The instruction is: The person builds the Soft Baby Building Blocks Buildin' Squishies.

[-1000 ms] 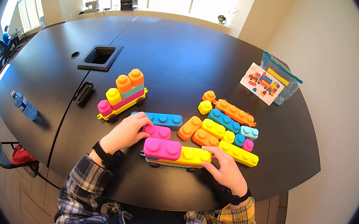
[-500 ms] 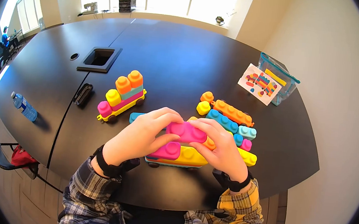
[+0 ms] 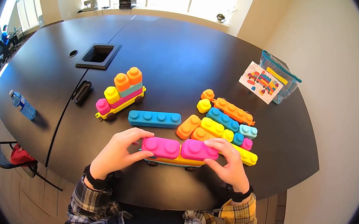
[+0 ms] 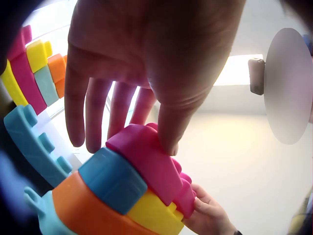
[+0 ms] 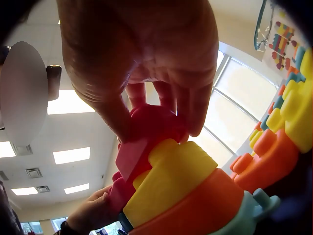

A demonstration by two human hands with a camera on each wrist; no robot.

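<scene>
With our left hand point(image 3: 124, 149) we pinch one pink block point(image 3: 161, 147) at the left end of the wagon point(image 3: 170, 163); our right hand point(image 3: 229, 164) grips another pink block point(image 3: 196, 150) over the yellow block point(image 5: 176, 176). The wagon stands on the desk point(image 3: 162, 189), near a long blue block point(image 3: 154, 119).

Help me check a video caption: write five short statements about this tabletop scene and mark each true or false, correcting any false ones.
1. The right hand pinches a pink, rectangular, plastic-looking block. True.
2. The long, blue, plastic-looking block is stacked on a wheeled car. False: it lies on the smooth black table.
3. In the head view, a white rectangular printed card overlaps a clear plastic pouch. True.
4. The left hand is away from every block. False: it grips a second pink block.
5. The yellow-based, wheeled block car carries two round-topped orange blocks. True.
</scene>
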